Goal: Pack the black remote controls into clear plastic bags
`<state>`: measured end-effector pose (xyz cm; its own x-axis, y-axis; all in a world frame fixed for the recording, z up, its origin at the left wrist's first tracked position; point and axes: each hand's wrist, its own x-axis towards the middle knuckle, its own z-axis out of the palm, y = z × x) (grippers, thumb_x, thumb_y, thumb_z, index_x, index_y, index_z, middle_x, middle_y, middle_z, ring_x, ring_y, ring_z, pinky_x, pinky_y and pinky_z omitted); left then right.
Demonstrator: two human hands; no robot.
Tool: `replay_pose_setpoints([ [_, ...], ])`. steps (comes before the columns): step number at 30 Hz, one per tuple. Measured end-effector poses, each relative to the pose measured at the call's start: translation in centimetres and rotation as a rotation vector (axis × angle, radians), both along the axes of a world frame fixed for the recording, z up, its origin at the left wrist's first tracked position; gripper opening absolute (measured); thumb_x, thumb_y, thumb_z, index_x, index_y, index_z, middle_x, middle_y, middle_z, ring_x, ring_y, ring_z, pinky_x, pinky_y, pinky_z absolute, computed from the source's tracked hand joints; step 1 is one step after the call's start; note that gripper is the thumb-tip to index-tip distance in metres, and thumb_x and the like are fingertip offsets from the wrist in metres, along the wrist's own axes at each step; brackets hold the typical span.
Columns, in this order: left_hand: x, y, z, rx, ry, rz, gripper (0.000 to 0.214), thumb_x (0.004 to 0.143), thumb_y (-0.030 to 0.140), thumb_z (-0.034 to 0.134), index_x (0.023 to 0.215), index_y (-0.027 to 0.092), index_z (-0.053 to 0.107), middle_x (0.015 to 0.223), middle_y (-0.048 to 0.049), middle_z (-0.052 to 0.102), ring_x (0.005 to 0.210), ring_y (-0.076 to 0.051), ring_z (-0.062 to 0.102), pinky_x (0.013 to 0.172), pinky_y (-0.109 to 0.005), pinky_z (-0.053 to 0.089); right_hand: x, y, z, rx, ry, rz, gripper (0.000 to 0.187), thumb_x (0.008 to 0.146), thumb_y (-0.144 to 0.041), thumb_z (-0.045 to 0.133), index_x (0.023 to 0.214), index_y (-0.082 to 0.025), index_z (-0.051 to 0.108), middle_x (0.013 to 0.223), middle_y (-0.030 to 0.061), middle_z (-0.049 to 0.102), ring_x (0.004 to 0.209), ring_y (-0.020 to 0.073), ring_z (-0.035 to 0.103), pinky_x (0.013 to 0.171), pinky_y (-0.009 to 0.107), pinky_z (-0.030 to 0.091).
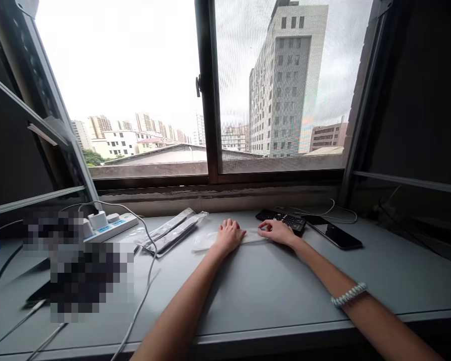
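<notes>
Both my arms reach out over a grey desk (270, 286) below a window. My left hand (228, 235) lies on a clear plastic bag (203, 241) stretched flat on the desk, its fingers curled down onto the film. My right hand (276, 231) pinches the bag's right end, fingers pressed together, beside a black remote control (281, 218). A beaded bracelet (348, 294) is on my right wrist.
Two long clear-wrapped dark packets (173, 231) lie left of the bag. A white power strip (107, 225) with plugs and white cables (145, 281) sits at the left. A black phone (334, 233) lies at the right. The window frame (210, 180) runs behind.
</notes>
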<state>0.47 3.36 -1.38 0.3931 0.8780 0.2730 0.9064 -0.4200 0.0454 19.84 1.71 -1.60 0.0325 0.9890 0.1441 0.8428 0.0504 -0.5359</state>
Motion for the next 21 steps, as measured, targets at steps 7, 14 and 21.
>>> replay_pose_setpoints([
  [7, -0.4, 0.6, -0.1, -0.007, 0.039, -0.006, 0.028, 0.091, 0.037, 0.039, 0.103, 0.015, 0.052, 0.110, -0.0113, 0.051, 0.107, -0.026, 0.044, 0.086, -0.040, 0.034, -0.1, 0.1, 0.0, -0.011, -0.034, 0.031, 0.037, 0.071, -0.054, 0.055, 0.096, -0.029, 0.064, 0.086, -0.0007, 0.067, 0.084, 0.0200, 0.060, 0.072, 0.032, 0.039],
  [14, -0.5, 0.6, 0.0, 0.114, 0.074, -0.120, 0.023, 0.090, 0.011, 0.031, 0.095, 0.019, 0.052, 0.101, -0.0075, 0.054, 0.097, -0.022, 0.048, 0.082, -0.037, 0.034, 0.3, 0.5, -0.2, 0.008, -0.033, 0.098, 0.035, 0.072, -0.053, 0.052, 0.095, -0.029, 0.064, 0.090, -0.0005, 0.068, 0.089, 0.0215, 0.060, 0.074, 0.033, 0.040],
  [21, -1.1, 0.7, 1.6, 0.223, -0.020, -0.227, 0.035, 0.085, 0.000, 0.028, 0.094, 0.021, 0.054, 0.093, -0.0031, 0.057, 0.089, -0.017, 0.049, 0.085, -0.035, 0.029, -0.1, 0.0, 0.1, 0.096, 0.025, 0.047, 0.032, 0.072, -0.050, 0.055, 0.094, -0.031, 0.066, 0.096, -0.0021, 0.067, 0.094, 0.0222, 0.059, 0.076, 0.033, 0.041],
])
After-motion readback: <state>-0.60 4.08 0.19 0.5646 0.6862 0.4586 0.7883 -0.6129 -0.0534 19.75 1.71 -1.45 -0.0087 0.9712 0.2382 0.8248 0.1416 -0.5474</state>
